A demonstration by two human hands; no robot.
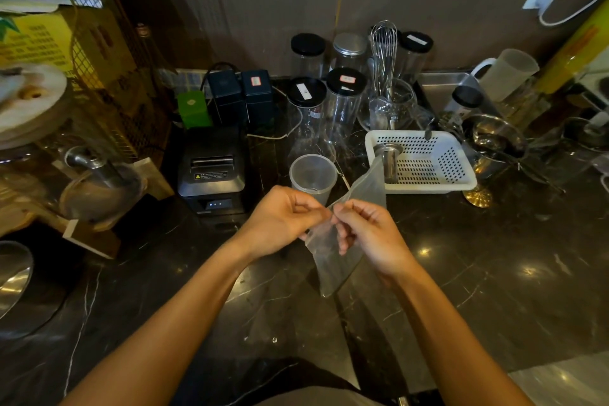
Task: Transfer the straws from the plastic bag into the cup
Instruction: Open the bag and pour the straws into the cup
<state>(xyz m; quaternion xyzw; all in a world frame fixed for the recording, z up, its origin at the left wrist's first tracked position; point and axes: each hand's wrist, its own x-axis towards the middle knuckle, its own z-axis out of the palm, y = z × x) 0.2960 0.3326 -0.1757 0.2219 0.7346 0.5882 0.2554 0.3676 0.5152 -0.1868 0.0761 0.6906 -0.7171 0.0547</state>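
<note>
A long, clear plastic bag (329,260) hangs slanted above the dark counter, its upper end reaching toward the white basket. My left hand (283,221) and my right hand (369,231) both pinch it near its middle, fingertips almost touching. What is inside the bag is hard to make out; a thin pale straw-like piece (344,181) shows beside its upper part. An empty translucent plastic cup (313,176) stands upright on the counter just behind my hands.
A black receipt printer (212,175) sits left of the cup. Clear jars with black lids (342,99) and a whisk (384,53) stand behind it. A white perforated basket (428,160) holding a metal strainer lies to the right, with metal bowls beyond.
</note>
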